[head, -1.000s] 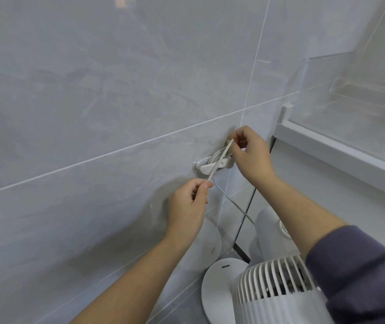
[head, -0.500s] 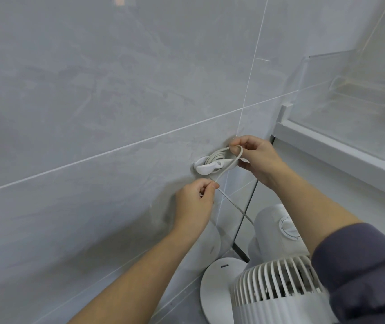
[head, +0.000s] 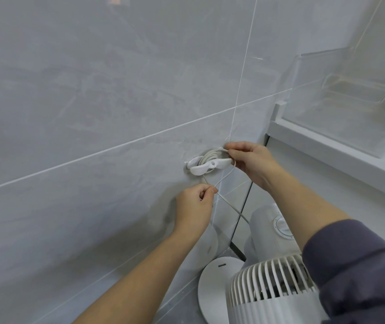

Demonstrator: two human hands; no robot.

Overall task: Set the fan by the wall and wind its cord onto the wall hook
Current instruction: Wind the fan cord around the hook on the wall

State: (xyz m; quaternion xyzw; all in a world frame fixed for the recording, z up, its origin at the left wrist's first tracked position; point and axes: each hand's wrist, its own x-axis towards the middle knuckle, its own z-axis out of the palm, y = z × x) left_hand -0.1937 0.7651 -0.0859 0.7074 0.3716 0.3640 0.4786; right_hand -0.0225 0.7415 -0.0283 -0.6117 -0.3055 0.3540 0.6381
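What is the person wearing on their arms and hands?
No gloves, rings or watch show on the left hand or the right hand. The right arm has a dark grey-purple sleeve that leaves the forearm uncovered. The left forearm shows no sleeve.

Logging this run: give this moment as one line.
cord coiled on wall hook; left hand pinches cord; right hand holds cord at hook; fan by wall

The right hand (head: 254, 163) pinched the white cord (head: 225, 177) beside the coil-wrapped wall hook (head: 206, 165), the left hand (head: 195, 205) gripped it below, and the fan (head: 273, 293) stood by the grey tiled wall (head: 93, 101).
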